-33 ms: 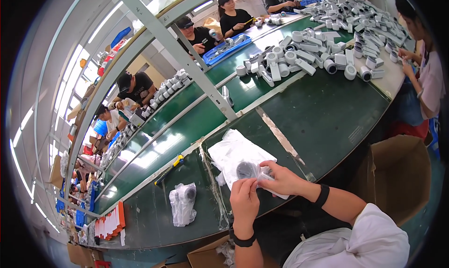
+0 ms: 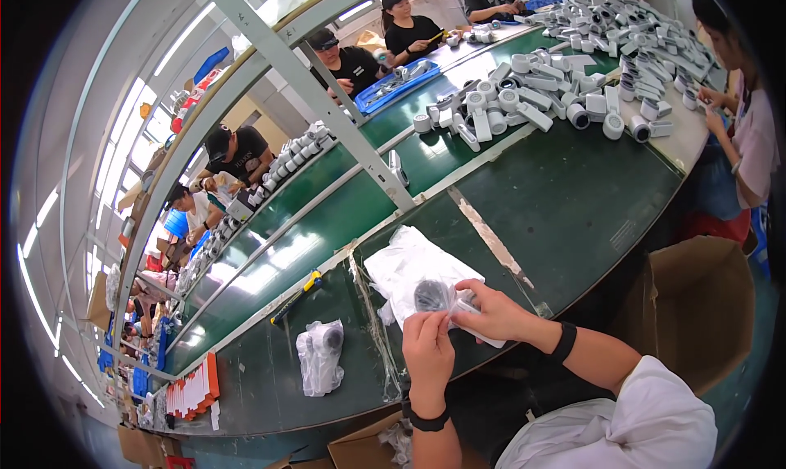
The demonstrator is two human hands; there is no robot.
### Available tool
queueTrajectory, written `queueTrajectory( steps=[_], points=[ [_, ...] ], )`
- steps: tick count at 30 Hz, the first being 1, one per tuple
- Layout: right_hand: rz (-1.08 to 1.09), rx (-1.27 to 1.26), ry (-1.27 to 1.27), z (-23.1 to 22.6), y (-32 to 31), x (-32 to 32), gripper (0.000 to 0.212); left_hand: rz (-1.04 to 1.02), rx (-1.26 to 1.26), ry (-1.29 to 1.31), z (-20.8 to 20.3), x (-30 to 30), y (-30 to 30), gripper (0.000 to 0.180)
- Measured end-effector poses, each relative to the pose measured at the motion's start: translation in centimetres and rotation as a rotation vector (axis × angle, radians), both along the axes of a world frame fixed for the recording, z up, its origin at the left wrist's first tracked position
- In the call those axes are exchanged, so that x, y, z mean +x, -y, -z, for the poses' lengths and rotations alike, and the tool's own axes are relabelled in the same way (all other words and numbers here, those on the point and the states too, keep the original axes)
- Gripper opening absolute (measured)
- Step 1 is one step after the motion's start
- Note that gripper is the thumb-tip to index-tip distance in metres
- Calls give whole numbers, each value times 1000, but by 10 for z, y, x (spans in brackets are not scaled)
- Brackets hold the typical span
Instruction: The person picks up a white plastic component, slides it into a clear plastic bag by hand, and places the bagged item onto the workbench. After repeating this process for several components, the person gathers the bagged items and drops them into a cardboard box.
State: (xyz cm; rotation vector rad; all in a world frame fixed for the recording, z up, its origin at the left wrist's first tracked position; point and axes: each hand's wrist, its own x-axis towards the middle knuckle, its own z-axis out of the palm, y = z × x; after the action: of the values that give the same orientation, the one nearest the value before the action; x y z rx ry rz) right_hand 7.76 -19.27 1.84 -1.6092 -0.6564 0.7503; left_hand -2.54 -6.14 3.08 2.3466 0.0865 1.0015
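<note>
Bagging step: judged to be mid-way, with the clear plastic (image 2: 447,299) being worked at the handheld device (image 2: 431,295); whether its mouth is closed cannot be told.
Device: held above the near edge of the desk (image 2: 573,215), over the white sheeting (image 2: 409,256), round dark end facing up; most of the body is hidden by fingers.
Left grip (image 2: 429,348): thumb and fingertips pinched together on the plastic, just beside the round end.
Right grip (image 2: 494,313): thumb and fingers closed around the device's pale body; exact contact partly hidden.
Next move: probably calls for a steady right hold while the left draws the plastic snug, without tearing it.
Bagged unit (image 2: 321,358): lies on the desk to the left, clear of both hands.
Cutter (image 2: 296,297): yellow and black, lies beyond that unit, untouched.
Loose devices (image 2: 524,96): heaped at the far right, unbagged as far as visible.
</note>
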Motion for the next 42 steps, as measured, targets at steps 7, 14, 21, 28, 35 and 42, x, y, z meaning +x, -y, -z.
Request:
queueTrajectory(
  steps=[7, 14, 21, 28, 35, 42],
  points=[
    [2, 158, -351, -2, -4, 3, 54, 65, -214, 1, 12, 2, 3, 6],
    [41, 288, -467, 12, -10, 0, 54, 297, -580, -145, 12, -10, 12, 9],
    [228, 308, -61, 24, -19, -2, 58, 446, -915, -128, 9, -29, 30, 17],
    [200, 242, -15, 13, -25, -29, 52, 46, -1094, 54, 49, -13, 21, 44],
    [393, 185, 296, 27, -43, -30, 35, 175, -1311, -112, 61, -12, 9, 40],
    [416, 188, 447, 6, -29, -13, 15, 284, -1690, -129, 30, -26, 12, 35]
  ],
)
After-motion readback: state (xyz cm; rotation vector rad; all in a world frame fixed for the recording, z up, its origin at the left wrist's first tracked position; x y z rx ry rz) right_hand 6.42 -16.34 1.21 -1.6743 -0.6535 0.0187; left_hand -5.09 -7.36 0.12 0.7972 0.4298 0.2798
